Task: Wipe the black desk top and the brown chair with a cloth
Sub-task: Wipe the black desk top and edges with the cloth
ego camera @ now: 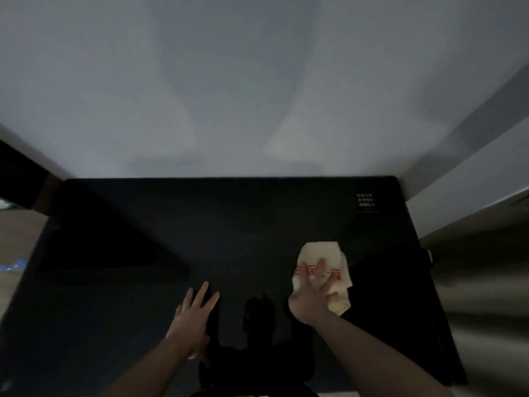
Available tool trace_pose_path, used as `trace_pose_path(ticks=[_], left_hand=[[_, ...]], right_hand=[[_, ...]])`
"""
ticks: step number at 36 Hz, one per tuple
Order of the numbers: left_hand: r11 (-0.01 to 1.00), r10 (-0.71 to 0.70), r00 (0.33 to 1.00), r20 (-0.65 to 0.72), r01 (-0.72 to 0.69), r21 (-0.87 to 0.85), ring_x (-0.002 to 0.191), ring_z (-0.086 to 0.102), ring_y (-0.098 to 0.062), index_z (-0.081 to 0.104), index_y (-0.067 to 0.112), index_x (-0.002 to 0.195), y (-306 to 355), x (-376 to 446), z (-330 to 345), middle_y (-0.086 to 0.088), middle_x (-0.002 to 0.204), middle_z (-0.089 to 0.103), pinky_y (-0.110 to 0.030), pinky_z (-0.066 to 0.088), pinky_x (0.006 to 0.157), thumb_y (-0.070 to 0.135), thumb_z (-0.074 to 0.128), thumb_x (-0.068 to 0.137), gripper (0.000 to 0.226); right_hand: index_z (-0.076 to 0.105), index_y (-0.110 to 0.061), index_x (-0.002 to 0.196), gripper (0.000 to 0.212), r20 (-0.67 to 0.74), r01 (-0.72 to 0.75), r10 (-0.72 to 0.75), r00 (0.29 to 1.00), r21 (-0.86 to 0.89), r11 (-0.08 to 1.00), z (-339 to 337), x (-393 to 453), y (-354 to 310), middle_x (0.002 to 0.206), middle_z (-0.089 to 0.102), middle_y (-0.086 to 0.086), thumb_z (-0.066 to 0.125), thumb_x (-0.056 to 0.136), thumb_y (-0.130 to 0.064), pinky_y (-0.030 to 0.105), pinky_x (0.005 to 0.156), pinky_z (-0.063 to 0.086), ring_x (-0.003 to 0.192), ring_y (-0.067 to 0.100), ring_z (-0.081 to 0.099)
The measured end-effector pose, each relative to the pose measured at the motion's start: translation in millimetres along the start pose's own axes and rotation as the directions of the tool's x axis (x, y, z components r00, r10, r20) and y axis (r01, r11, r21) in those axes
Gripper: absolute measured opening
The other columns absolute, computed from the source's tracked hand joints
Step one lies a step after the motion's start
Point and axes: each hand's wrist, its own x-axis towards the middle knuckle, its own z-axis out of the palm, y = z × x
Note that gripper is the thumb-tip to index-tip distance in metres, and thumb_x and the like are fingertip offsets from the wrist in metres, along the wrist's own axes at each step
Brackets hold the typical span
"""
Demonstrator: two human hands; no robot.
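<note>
I am looking straight down on the matte black rectangular desk [229, 224], which is pushed up against a pale grey wall [257, 81]. My right hand [310, 296] lies palm-down on a crumpled cream cloth with red printed characters [320, 256], pressing it flat against the desk surface toward the right side, in the nearer half of the top. The fingers [323, 266] of that hand are straight and spread apart over the fabric; I see no curl or pinch in them, and the cloth bulges out past the hand on the far side and on the right. My left hand [193, 313] rests on the bare desk near the front edge, left of centre and well apart from the cloth, its fingers [201, 293] straight and fanned, holding nothing. Both forearms reach in from the bottom of the view. In the far right corner of the desk sits a small black label with white lettering [365, 201], too blurred for me to read. A dark head-and-shoulders shadow falls on the desk between my hands. Left of the desk I see a strip of brown floor [17, 230] with something pale blue [14, 265] on it that I cannot identify. To the right a silvery surface [486, 296] runs alongside the desk.
</note>
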Motion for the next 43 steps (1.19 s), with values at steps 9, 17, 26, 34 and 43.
trace_pose_path(ticks=[9, 17, 26, 34, 43], left_hand=[[0.996, -0.043, 0.998, 0.036, 0.046, -0.076, 0.154, -0.014, -0.042, -0.004, 0.033, 0.162, -88.2, -11.4, -14.6, -0.002, 0.166, -0.027, -0.056, 0.022, 0.122, 0.025, 0.068, 0.091, 0.102], [0.991, 0.077, 0.993, 0.084, -0.067, -0.116, 0.151, -0.025, -0.041, -0.007, 0.037, 0.162, -136.4, -7.7, -13.5, 0.007, 0.164, -0.032, -0.062, 0.022, 0.119, 0.016, 0.069, 0.089, 0.107], [0.993, 0.097, 0.993, 0.063, -0.092, -0.075, 0.149, -0.029, -0.039, -0.010, 0.041, 0.160, -142.5, -3.4, -12.1, 0.010, 0.162, -0.036, -0.052, 0.039, 0.115, 0.005, 0.069, 0.086, 0.115], [0.990, 0.090, 0.991, 0.097, -0.079, -0.114, 0.149, -0.032, -0.036, -0.011, 0.044, 0.158, -143.3, -0.8, -13.7, 0.016, 0.160, -0.037, -0.054, 0.036, 0.117, 0.012, 0.072, 0.086, 0.115], [0.993, 0.095, 0.994, 0.047, -0.091, -0.071, 0.145, -0.037, -0.030, -0.018, 0.051, 0.154, -146.8, 6.6, -0.9, 0.024, 0.149, -0.048, -0.053, 0.044, 0.111, 0.006, 0.068, 0.086, 0.118]], right_hand=[[-0.015, -0.043, 0.157, 0.087, -0.001, 0.069, -0.069, 0.998, -0.028, 0.997, 34.6, -15.8, -47.6, 0.151, -0.050, 0.001, 0.049, 0.098, -0.039, 0.070, 0.117, 0.000, 0.143, 0.048, -0.035], [-0.004, -0.045, 0.158, 0.086, -0.053, 0.039, -0.039, 0.998, 0.007, 0.999, 35.0, -20.9, -45.2, 0.159, -0.039, -0.003, 0.057, 0.097, -0.037, 0.058, 0.124, 0.006, 0.149, 0.042, -0.025], [-0.002, -0.032, 0.160, 0.093, -0.158, 0.025, -0.004, 0.987, 0.131, 0.991, 31.3, -34.0, -42.8, 0.167, -0.014, 0.001, 0.063, 0.095, -0.038, 0.045, 0.125, 0.012, 0.154, 0.031, -0.005], [-0.017, -0.040, 0.156, 0.110, -0.113, -0.073, 0.093, 0.989, 0.168, 0.983, 13.7, -8.5, -26.7, 0.166, -0.018, 0.001, 0.067, 0.087, -0.056, 0.060, 0.120, 0.020, 0.153, 0.038, -0.003], [-0.028, -0.037, 0.153, 0.104, -0.169, -0.130, 0.149, 0.974, 0.118, 0.984, 28.1, 6.4, -37.8, 0.166, -0.023, -0.001, 0.054, 0.092, -0.058, 0.068, 0.115, 0.016, 0.152, 0.037, -0.014]])
